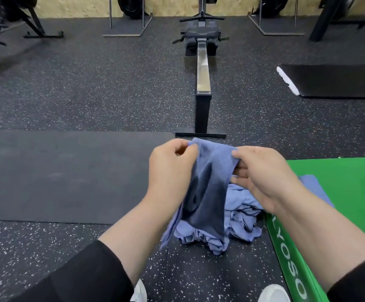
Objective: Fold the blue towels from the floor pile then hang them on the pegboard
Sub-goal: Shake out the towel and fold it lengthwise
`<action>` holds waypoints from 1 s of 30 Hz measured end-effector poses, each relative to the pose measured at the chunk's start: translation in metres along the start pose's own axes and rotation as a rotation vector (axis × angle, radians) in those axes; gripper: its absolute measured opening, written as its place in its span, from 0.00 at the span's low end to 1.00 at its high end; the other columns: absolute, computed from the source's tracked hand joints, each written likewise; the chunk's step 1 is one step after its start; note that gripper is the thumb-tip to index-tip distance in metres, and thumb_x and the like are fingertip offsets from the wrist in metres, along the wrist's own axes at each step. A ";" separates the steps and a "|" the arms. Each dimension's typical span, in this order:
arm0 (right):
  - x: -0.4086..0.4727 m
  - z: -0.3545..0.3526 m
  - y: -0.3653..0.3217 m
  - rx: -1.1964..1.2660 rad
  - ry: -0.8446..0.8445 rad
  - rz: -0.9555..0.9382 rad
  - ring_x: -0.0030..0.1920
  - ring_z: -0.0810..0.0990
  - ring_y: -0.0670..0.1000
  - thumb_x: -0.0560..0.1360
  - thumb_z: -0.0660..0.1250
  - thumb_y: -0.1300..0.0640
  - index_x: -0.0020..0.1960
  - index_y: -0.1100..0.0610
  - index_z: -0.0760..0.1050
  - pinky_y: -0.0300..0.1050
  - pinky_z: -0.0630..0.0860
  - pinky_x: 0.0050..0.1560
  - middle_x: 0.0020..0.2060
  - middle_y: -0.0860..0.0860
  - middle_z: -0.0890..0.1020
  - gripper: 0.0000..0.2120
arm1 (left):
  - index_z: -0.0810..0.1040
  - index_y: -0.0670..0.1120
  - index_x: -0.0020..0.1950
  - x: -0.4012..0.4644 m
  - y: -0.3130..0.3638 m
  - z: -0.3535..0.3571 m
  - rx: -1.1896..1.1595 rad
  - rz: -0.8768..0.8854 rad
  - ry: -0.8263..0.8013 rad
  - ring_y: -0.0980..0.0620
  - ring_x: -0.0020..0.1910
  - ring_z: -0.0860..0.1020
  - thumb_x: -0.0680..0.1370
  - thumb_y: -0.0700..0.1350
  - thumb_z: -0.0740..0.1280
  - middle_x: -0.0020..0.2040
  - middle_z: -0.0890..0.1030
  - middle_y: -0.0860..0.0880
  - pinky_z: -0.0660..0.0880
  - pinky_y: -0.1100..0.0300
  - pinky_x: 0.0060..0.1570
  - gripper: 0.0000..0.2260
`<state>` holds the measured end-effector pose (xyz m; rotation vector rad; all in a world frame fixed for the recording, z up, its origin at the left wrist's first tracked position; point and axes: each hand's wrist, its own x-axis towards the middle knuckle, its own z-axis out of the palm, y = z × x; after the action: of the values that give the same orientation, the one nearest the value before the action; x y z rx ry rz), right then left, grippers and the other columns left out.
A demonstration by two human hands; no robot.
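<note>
While both hands, left (168, 171) and right (262, 177), pinch one blue towel (207, 192), a pile (238, 221) lies below.

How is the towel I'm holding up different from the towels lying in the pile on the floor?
The held towel hangs lengthwise, pinched at its top edge by the left hand and the right hand; the pile of towels lies crumpled on the floor. The held towel is stretched fairly smooth, while the pile is bunched and wrinkled. The held towel looks darker, in shadow; the pile looks paler. Both are blue cloth.
</note>
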<state>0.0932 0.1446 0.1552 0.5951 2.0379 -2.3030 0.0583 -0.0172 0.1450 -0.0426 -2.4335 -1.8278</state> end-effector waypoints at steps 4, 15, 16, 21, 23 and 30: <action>0.010 0.013 0.002 0.016 -0.032 -0.010 0.40 0.79 0.53 0.79 0.61 0.65 0.52 0.60 0.78 0.41 0.78 0.38 0.41 0.59 0.80 0.08 | 0.85 0.46 0.43 -0.004 0.001 0.011 0.225 0.175 0.034 0.53 0.38 0.76 0.77 0.45 0.71 0.38 0.80 0.51 0.72 0.57 0.43 0.05; 0.020 0.024 0.002 0.106 -0.075 0.023 0.38 0.75 0.54 0.82 0.59 0.63 0.43 0.63 0.74 0.43 0.76 0.45 0.34 0.57 0.74 0.10 | 0.85 0.48 0.42 0.005 -0.005 0.026 0.333 0.332 0.001 0.54 0.39 0.74 0.77 0.45 0.72 0.37 0.76 0.54 0.72 0.56 0.42 0.05; 0.020 0.021 0.003 0.145 -0.079 0.028 0.35 0.78 0.52 0.83 0.59 0.60 0.41 0.62 0.75 0.41 0.77 0.42 0.32 0.56 0.77 0.13 | 0.85 0.48 0.45 0.004 -0.005 0.027 0.367 0.357 -0.040 0.55 0.40 0.74 0.77 0.45 0.70 0.39 0.75 0.54 0.73 0.55 0.43 0.04; 0.019 0.011 0.002 0.050 -0.037 -0.061 0.34 0.76 0.46 0.82 0.63 0.61 0.43 0.58 0.80 0.38 0.73 0.35 0.31 0.49 0.79 0.11 | 0.84 0.46 0.57 -0.005 -0.001 0.029 0.362 0.324 -0.373 0.55 0.54 0.75 0.75 0.44 0.60 0.53 0.79 0.56 0.71 0.59 0.58 0.17; 0.023 0.004 0.001 -0.040 0.027 -0.093 0.37 0.77 0.50 0.78 0.62 0.68 0.45 0.61 0.83 0.42 0.76 0.37 0.34 0.54 0.81 0.11 | 0.86 0.48 0.53 -0.005 0.002 0.024 0.337 0.290 -0.379 0.58 0.55 0.77 0.74 0.43 0.58 0.55 0.82 0.56 0.72 0.61 0.60 0.17; 0.017 -0.014 -0.013 -0.676 -0.013 -0.361 0.42 0.80 0.54 0.78 0.62 0.61 0.47 0.47 0.82 0.52 0.77 0.49 0.40 0.50 0.85 0.13 | 0.75 0.56 0.62 0.028 -0.006 -0.012 0.470 0.334 -0.359 0.58 0.59 0.73 0.78 0.43 0.68 0.61 0.74 0.57 0.70 0.61 0.60 0.14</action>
<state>0.0782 0.1639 0.1615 0.1802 2.8703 -1.5323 0.0305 -0.0318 0.1458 -0.7447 -2.8074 -1.1604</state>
